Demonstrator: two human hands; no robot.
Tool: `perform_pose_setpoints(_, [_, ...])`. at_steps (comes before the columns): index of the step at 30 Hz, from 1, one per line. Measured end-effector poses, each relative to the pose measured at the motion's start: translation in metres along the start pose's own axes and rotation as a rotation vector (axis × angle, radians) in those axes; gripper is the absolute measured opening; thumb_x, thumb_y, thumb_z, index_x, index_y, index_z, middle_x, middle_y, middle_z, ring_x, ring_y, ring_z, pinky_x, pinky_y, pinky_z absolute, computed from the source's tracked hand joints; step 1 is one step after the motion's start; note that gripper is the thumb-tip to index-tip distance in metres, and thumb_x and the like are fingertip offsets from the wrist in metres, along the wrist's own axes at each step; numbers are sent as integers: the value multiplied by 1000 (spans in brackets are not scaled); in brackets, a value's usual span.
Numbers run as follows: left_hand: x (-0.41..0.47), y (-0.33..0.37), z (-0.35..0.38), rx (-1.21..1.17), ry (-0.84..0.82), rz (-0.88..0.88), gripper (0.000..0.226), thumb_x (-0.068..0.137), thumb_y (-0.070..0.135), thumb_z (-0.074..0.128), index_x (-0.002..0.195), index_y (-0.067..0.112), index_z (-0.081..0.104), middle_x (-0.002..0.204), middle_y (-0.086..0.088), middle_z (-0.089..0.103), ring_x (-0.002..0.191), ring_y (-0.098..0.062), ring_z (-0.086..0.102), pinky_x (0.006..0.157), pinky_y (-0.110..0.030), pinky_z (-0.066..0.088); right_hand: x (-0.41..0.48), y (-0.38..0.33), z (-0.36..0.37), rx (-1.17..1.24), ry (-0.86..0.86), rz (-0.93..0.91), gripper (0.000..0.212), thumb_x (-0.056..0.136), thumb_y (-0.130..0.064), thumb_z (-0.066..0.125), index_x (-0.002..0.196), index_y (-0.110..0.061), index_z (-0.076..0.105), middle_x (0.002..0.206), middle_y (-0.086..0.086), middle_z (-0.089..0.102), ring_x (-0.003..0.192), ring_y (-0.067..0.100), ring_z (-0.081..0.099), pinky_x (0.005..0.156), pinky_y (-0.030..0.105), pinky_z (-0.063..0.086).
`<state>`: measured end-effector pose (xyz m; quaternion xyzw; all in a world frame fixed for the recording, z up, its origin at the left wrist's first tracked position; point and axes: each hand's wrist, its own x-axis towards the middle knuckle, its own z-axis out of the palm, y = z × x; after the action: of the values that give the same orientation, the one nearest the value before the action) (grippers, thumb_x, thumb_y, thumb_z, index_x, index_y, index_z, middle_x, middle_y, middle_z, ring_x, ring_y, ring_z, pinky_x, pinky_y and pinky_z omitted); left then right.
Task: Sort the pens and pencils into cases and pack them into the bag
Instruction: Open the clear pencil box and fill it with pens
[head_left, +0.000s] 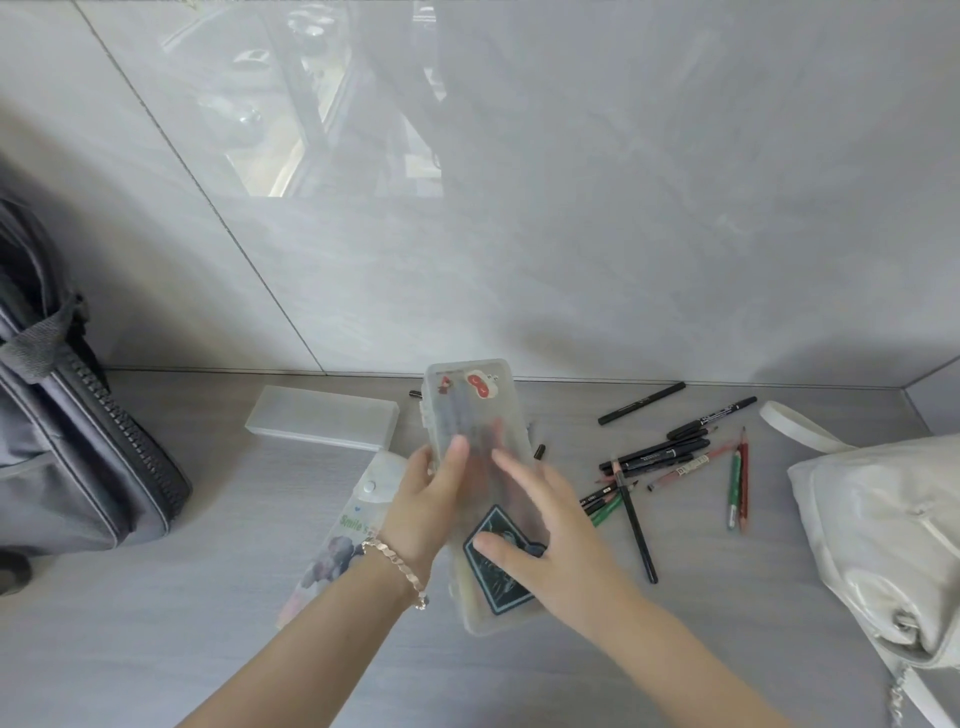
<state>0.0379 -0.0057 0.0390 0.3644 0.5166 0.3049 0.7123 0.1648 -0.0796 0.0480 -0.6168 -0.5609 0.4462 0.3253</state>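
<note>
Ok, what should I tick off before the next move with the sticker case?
1. Hold on the sticker case: ok; the left hand grips its edge and the right hand lies flat on top.
2. Lid fully shut: cannot tell, blurred.
3. All pens and pencils cased: not ok, many lie loose on the table.
4. Spare plain case: ok, it lies untouched behind.
5. Is the grey bag open for packing: cannot tell.
</note>
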Motion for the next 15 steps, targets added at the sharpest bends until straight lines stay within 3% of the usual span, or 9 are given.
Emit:
perform_pose_setpoints(3, [3, -8, -4, 60, 145, 55, 31, 83, 32, 60, 105, 10, 59, 90, -4, 72, 89, -21, 68, 83, -38, 54, 3, 8, 2, 221, 57, 192, 76, 76, -39, 69, 138, -42, 24, 130, -17, 48, 115, -6, 49, 97, 19, 41])
perform_pose_setpoints(6, [2, -12, -8, 66, 135, 82, 13, 82, 27, 59, 89, 17, 62, 69, 6, 74, 68, -9, 70, 59, -21, 57, 6, 15, -2, 494, 2, 335, 38, 83, -26, 65, 119, -19, 55, 99, -4, 73, 88, 7, 69, 69, 17, 52])
perform_pose_setpoints(7, [3, -13, -9, 81, 127, 94, 10, 82, 26, 59, 87, 19, 63, 67, 8, 74, 65, -5, 70, 55, -18, 55, 5, 15, -3, 525, -1, 332, 27, 84, -21, 65, 110, -19, 61, 93, -4, 74, 85, 9, 70, 65, 16, 52])
perform_pose_setpoints(9, [4, -15, -11, 198, 157, 124, 8, 83, 29, 59, 82, 22, 63, 60, 12, 71, 59, 1, 66, 52, -12, 51, 2, 13, -1, 502, 55, 304, 26, 80, -17, 69, 106, -19, 63, 90, -2, 74, 83, 11, 70, 65, 18, 53])
perform_pose_setpoints(11, [3, -14, -7, 322, 204, 117, 16, 83, 38, 59, 84, 22, 61, 61, 14, 67, 63, -1, 63, 56, -14, 50, -1, 10, 4, 300, 179, 254, 36, 74, -24, 73, 108, -21, 62, 91, -6, 72, 83, 8, 68, 70, 23, 54])
perform_pose_setpoints(12, [2, -12, -4, 294, 196, 81, 29, 80, 46, 61, 93, 19, 59, 72, 11, 68, 75, -7, 64, 66, -21, 52, -2, 7, 8, 142, 227, 217, 39, 72, -30, 73, 108, -24, 60, 92, -9, 70, 85, 7, 66, 73, 25, 53])
perform_pose_setpoints(14, [-1, -9, 4, 133, 153, -36, 73, 61, 63, 69, 110, 14, 49, 100, -1, 65, 97, -18, 62, 85, -41, 52, -5, 0, 16, -186, 270, 116, 45, 71, -40, 69, 112, -27, 56, 100, -12, 64, 93, 8, 58, 80, 27, 49])
perform_pose_setpoints(15, [-3, -8, 6, 64, 159, -81, 88, 49, 68, 72, 114, 14, 45, 105, -4, 62, 99, -21, 61, 86, -44, 52, -6, -3, 19, -260, 269, 54, 47, 73, -43, 67, 115, -27, 54, 103, -11, 61, 96, 7, 55, 82, 25, 46])
